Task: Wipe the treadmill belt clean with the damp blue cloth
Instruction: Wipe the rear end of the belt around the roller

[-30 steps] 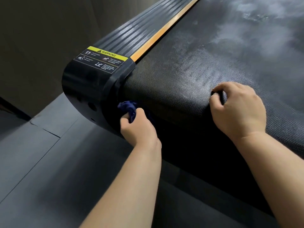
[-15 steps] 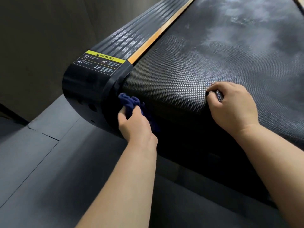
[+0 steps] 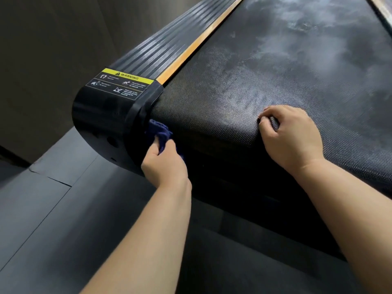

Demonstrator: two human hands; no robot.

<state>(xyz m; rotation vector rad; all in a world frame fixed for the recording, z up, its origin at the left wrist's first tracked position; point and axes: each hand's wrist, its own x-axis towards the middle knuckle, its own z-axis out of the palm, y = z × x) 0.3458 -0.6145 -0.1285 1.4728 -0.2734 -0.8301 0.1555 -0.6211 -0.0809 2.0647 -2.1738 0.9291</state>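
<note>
At the rear corner of the treadmill belt (image 3: 212, 102), the left hand (image 3: 164, 165) grips the blue cloth (image 3: 160, 132); the right hand (image 3: 293, 137) pinches the belt with curled fingers (image 3: 275, 111). Press firmly round the curved edge.

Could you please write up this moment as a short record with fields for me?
Belt: black, textured, pale smears farther up
Left hand: grips the blue cloth, pressed at the belt's rear corner beside the end cap
Right hand: fingers curled, rests on the belt near its rear edge
Beside belt: orange strip, ribbed side rail, warning label on the end cap
</note>
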